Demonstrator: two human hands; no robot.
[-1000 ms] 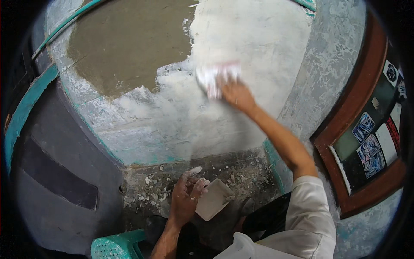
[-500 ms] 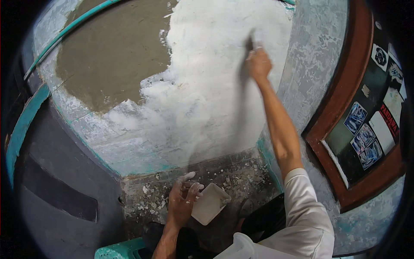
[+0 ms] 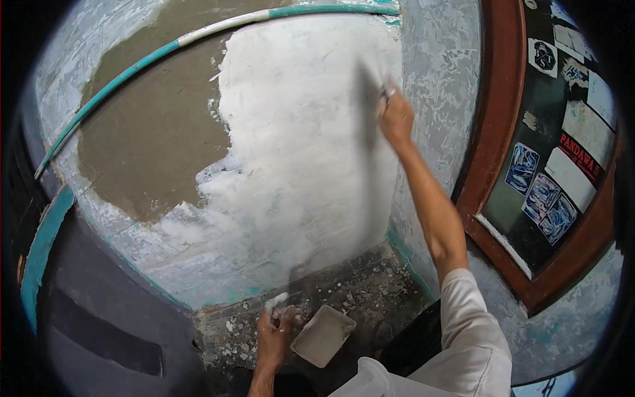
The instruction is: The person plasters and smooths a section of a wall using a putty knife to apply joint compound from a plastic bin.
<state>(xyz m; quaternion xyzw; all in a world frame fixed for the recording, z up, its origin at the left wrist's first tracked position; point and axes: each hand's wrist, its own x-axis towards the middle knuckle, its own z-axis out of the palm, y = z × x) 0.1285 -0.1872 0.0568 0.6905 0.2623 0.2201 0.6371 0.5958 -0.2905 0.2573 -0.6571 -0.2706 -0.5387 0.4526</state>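
High on the right part of the white-coated wall (image 3: 311, 99), my right hand (image 3: 397, 119) is closed round a putty knife (image 3: 389, 87). Motion smears the tool, and its blade is hard to make out. A dark shadow falls on the wall beside it. Low down, my left hand (image 3: 272, 337) is loosely curled with fingers apart, white putty on the fingertips. Just right of that hand, a shallow pale tray (image 3: 324, 336) stands on the floor, its inside smeared with putty; the hand appears apart from it.
A bare grey-brown patch (image 3: 152, 132) fills the wall's left part. A green and white pipe (image 3: 225, 24) curves across the top. At right is a brown-framed panel (image 3: 493, 99) with stickers. Flakes litter the floor (image 3: 377, 291). A white plastic piece (image 3: 374, 377) shows at the lower edge.
The view has tilted upward, so more of the pipe shows. My right hand has moved down the wall with the putty knife. My left hand stays by the tray.
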